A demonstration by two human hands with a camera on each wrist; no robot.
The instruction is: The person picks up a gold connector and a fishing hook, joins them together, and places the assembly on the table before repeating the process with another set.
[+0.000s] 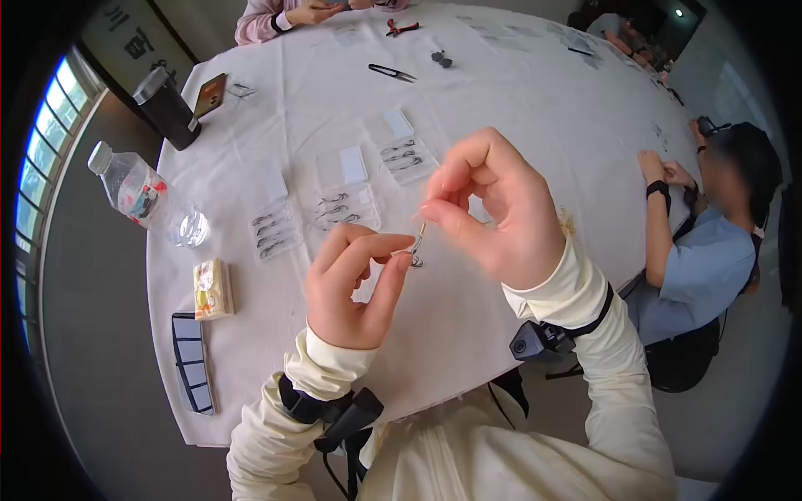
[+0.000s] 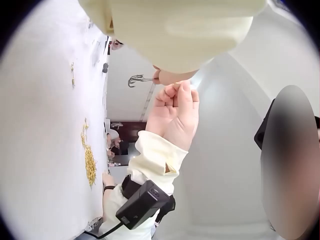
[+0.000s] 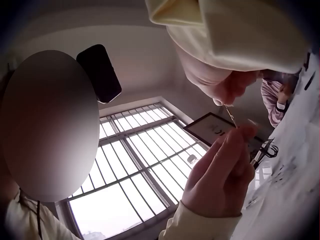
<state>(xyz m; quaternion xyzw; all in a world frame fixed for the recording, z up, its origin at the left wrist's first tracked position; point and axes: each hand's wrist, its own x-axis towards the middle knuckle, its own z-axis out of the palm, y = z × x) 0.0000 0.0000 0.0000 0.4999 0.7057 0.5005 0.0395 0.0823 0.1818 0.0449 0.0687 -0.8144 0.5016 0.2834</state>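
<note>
Both hands are raised above the round table (image 1: 518,108) in the head view. My left hand (image 1: 403,257) pinches a small dark metal hook (image 1: 415,253) between thumb and forefinger. My right hand (image 1: 430,210) pinches a thin pale wire (image 1: 422,227) that runs down to the hook. The left wrist view shows the hook's curved prongs (image 2: 134,79) sticking out from a left fingertip, with the right hand (image 2: 175,112) behind. From the right wrist, the wire (image 3: 230,116) spans between the right fingers above and the left hand (image 3: 225,170) below, the hook (image 3: 268,149) beside it.
Clear packets of hooks (image 1: 342,209) lie on the white cloth ahead. A water bottle (image 1: 138,196), dark tumbler (image 1: 167,108), phone (image 1: 209,93), yellow pack (image 1: 211,288) and dark card (image 1: 192,361) sit left. Snips (image 1: 393,73) and red pliers (image 1: 401,29) lie far. Other people (image 1: 710,242) sit around.
</note>
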